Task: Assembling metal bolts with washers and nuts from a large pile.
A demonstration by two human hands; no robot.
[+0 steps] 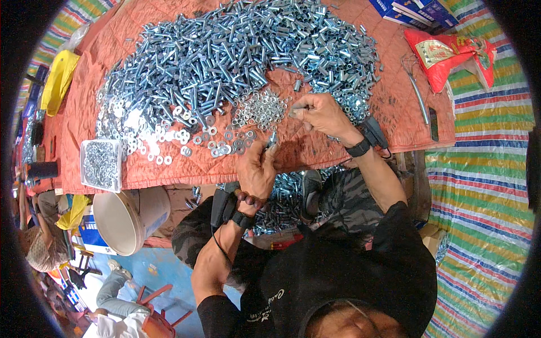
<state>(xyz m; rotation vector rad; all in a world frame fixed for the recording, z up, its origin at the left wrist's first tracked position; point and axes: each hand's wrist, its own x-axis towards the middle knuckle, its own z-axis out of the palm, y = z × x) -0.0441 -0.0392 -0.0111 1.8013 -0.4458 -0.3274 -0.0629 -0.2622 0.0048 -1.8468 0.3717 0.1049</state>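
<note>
left hand (256,167): closed, pinching a short silvery metal cylinder (273,138), its end past the fingertips
right hand (328,115): fingertips drawn together beside small silvery metal nuts (262,111); cannot tell whether they grip one
flat round silvery washers (221,150): loose on orange quilted cloth (315,156), near left hand
handling: best hold the cylinder steady, end clear, meeting parts squarely

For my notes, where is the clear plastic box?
In the head view, the box stands at the near-left corner of the orange cloth, left of washers.
</note>
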